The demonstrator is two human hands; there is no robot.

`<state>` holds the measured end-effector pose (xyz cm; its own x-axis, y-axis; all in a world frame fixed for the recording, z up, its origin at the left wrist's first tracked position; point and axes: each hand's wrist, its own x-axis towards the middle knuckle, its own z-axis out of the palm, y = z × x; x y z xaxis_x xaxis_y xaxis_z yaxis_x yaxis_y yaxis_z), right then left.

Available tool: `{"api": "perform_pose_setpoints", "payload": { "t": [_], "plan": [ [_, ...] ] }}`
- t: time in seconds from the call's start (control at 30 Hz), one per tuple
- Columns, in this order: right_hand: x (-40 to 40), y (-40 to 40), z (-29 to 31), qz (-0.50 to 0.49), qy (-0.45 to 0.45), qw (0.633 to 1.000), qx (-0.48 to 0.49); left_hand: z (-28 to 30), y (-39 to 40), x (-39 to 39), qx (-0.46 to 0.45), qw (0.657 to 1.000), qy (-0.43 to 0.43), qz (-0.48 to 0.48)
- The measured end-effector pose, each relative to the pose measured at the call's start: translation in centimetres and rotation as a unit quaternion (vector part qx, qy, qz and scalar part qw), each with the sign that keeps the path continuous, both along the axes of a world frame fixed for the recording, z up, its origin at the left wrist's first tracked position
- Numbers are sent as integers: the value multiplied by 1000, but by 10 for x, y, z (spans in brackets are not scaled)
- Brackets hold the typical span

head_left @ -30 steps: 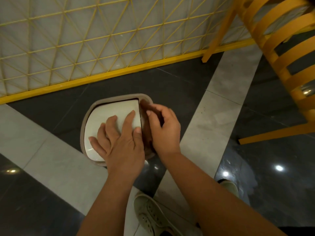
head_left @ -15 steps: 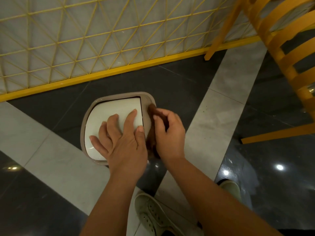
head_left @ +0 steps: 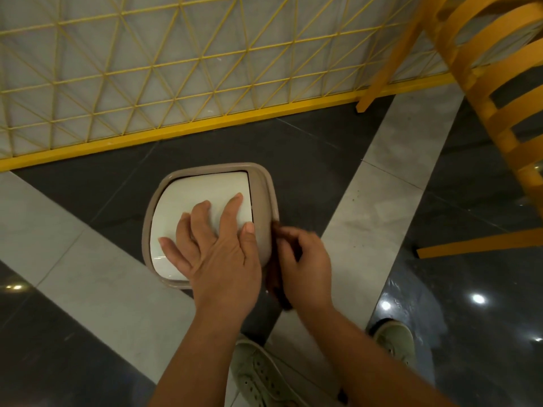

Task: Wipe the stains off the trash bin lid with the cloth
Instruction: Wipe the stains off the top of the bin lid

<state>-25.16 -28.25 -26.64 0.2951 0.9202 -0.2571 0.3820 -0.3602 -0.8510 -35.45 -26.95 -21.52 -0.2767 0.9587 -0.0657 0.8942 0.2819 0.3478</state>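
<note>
Since the earlier frame my right hand [head_left: 305, 259], gripping the brown cloth [head_left: 274, 274], had slid nearer along the trash bin lid [head_left: 202, 186]'s right rim; my left hand [head_left: 211, 245] pressed flat, fingers spread, on its white flap; unwiped rim lay leftward

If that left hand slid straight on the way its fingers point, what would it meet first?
The left hand lies flat on the white plastic flap of the bin lid. Straight ahead it would probably meet the lid's raised beige rim first, then the dark floor; depth is unclear.
</note>
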Motion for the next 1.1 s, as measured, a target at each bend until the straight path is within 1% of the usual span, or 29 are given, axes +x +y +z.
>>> {"api": "perform_pose_setpoints", "payload": {
  "t": [0.13,0.2,0.3,0.37,0.5,0.53,0.6,0.7,0.77,0.83,0.9,0.97,1.03,1.1],
  "plan": [
    [8,86,6,62,-103,993,-16,0,-1,-1,7,1000,2,-11],
    [5,105,6,78,-126,989,-13,-1,0,-2,5,1000,1,-7],
    [2,80,2,49,-96,994,-2,-2,0,0,16,1000,13,1],
    [3,39,-3,34,-69,997,6,-4,1,1,32,999,17,0],
    [-1,-34,-9,5,14,1000,-10,-7,1,1,38,999,25,2],
    [-3,-38,-9,-3,23,1000,-8,-7,0,1,39,999,25,3],
    [-3,-22,-9,2,6,1000,1,-8,0,0,40,999,23,2],
    [2,41,-6,25,-53,998,7,-11,0,-1,58,998,32,-2],
    [4,81,-3,33,-67,997,-1,-13,0,0,57,998,34,2],
    [0,98,-3,34,-73,997,3,-13,1,1,53,998,33,7],
    [-3,85,-5,20,-55,998,16,-13,2,1,53,998,38,9],
    [-3,49,-7,2,-26,999,33,-13,3,1,61,997,47,8],
    [-1,4,-10,-3,8,1000,19,-12,2,1,53,998,41,9],
    [-1,-24,-11,-1,24,1000,-2,-10,2,1,45,998,35,9]
  ]
}}
